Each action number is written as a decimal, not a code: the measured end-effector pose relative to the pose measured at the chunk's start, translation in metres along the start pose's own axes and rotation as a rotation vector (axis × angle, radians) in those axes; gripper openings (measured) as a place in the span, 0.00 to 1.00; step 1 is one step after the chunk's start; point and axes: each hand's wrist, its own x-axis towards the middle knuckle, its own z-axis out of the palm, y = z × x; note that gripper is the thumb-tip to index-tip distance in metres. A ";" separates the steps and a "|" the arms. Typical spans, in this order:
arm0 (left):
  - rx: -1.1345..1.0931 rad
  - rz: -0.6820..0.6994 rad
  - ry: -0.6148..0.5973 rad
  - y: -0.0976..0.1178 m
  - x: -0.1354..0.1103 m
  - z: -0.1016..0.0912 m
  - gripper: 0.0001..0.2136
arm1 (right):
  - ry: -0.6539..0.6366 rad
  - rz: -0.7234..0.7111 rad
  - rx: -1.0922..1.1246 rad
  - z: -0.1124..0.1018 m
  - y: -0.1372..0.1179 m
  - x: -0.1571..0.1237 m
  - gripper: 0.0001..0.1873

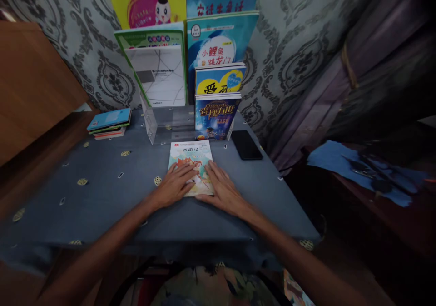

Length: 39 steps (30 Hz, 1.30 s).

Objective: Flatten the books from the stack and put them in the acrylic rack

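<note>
A closed book with an illustrated cover lies flat on the table, its title at the far end. My left hand rests palm down over its left side, fingers stretched across the cover. On its right edge lies my right hand, fingers extended and thumb along the near edge. Both hands are open and lie on top of the book without gripping it. The hands hide the cover's lower left and right edge. Just beyond the book, a dark blue book stands in a clear display rack.
The rack holds several more books, including a white one and a yellow one. A black phone lies right of it. A small stack of books sits at the back left of the cloth-covered table. Patterned curtains hang behind.
</note>
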 end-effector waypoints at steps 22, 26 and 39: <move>-1.317 -0.787 0.671 -0.046 0.033 0.003 0.20 | 0.113 0.123 -0.046 0.017 0.010 0.032 0.35; -1.570 -0.754 0.505 -0.042 0.032 -0.004 0.15 | 0.124 0.139 -0.020 0.016 0.010 0.031 0.36; -1.693 -0.617 0.650 -0.019 0.023 -0.026 0.16 | 0.378 0.233 0.686 0.010 0.014 0.042 0.34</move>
